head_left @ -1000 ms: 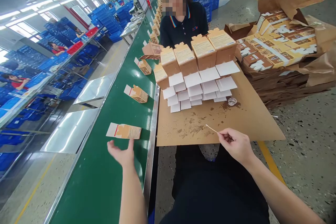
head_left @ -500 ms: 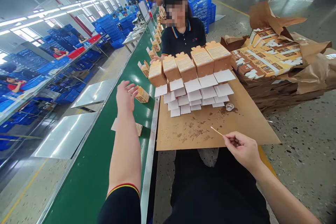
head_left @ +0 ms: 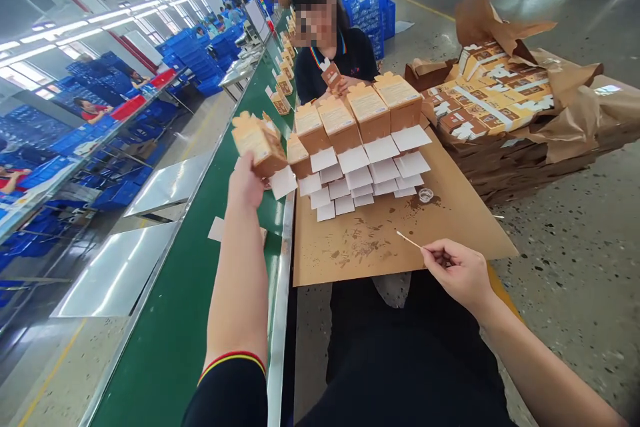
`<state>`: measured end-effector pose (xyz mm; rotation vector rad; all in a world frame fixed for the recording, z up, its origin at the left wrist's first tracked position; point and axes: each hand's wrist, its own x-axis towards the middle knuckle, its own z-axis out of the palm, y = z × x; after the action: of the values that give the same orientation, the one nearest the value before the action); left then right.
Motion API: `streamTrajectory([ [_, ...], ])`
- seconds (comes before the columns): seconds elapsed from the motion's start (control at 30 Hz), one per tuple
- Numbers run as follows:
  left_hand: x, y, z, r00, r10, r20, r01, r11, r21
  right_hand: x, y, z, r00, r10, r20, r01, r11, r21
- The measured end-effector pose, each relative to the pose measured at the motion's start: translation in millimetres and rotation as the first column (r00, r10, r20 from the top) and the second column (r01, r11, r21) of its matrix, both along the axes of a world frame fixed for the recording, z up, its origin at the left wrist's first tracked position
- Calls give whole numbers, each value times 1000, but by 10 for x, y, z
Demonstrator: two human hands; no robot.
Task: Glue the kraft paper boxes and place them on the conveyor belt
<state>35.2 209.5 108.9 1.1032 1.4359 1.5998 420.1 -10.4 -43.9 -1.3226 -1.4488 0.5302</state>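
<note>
My left hand (head_left: 247, 183) grips a tan carton (head_left: 257, 143) over the green conveyor belt (head_left: 173, 320); the carton's white flap hangs open toward me. Between the thumb and fingers of my right hand (head_left: 457, 270) is a thin cotton swab (head_left: 409, 239), its tip pointing left above the brown board (head_left: 465, 227). Stacked cartons (head_left: 370, 110) stand on the board just right of my left hand, their white flaps sticking out toward me. A small clear round dish (head_left: 425, 195) sits on the board among dark wet spots.
Across the stack a co-worker (head_left: 357, 57) holds a small brown carton (head_left: 331, 75). More cartons (head_left: 280, 101) stand along the belt. On the right lies a large paper-wrapped pile of flat cartons (head_left: 500, 97). Blue crates (head_left: 365, 10) stand behind.
My left hand has closed on the leftmost top carton and moved it left off the stack, over the belt. The co-worker has raised a small carton. My right hand still holds the swab.
</note>
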Motion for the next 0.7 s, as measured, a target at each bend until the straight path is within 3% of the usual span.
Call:
streamTrajectory([
  [0.1,69,-748,-303,979,-135,150,120,988,99,-68,-61,5,999,35,-3,-35,999,-14],
  [0.2,303,-1476,-877,965,-136,222,154,986,-68,-242,-122,-60,991,132,7,-131,989,-64],
  [0.3,512,-1882,-1474,969,-80,234,141,956,-256,-458,-106,-210,959,278,56,-272,958,-91],
  [0.37,569,-1963,-1743,974,-38,222,105,948,-301,-574,-56,-337,928,355,112,-346,934,-94],
  [0.47,565,-1956,-1918,973,18,231,51,956,-290,-667,28,-509,889,402,221,-389,916,-102],
  [0.7,579,-1979,-1941,979,27,203,27,965,-262,-743,-17,-655,829,439,347,-421,898,-130],
])
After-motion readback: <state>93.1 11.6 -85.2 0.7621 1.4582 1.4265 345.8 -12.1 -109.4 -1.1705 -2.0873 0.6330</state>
